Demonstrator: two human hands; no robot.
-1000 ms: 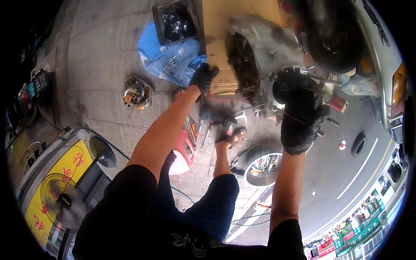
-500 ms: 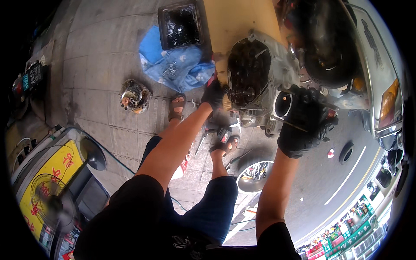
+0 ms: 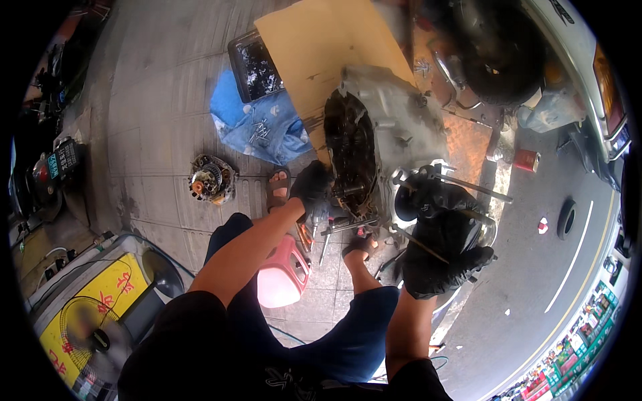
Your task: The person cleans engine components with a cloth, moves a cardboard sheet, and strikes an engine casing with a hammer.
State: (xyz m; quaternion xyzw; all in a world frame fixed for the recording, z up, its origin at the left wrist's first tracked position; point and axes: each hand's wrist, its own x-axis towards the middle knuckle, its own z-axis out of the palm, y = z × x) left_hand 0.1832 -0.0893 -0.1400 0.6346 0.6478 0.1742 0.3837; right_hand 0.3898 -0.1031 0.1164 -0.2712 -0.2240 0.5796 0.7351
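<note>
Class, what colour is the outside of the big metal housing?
The housing is dull silvery grey; head view.

I count two gloved hands (image 3: 445, 246), one metal casing (image 3: 400, 127) at one o'clock, one cardboard sheet (image 3: 314, 40) at twelve, one tray (image 3: 237, 68) and one blue cloth (image 3: 231, 123) at eleven, one pink stool (image 3: 282, 284) at seven, one fan (image 3: 99, 339) at eight, one loose tyre (image 3: 567, 218) at three.

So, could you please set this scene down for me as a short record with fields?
Left hand: black-gloved, near the grey metal housing; contact unclear
Right hand: black-gloved, at the housing's lower right end; grip unclear
Housing cavity: dark, open, facing left
Cardboard sheet: partly hiding a black tray
Blue cloth: loose metal pieces on it
Gear assembly: on paving, left
Pink stool: below left hand in view
</note>
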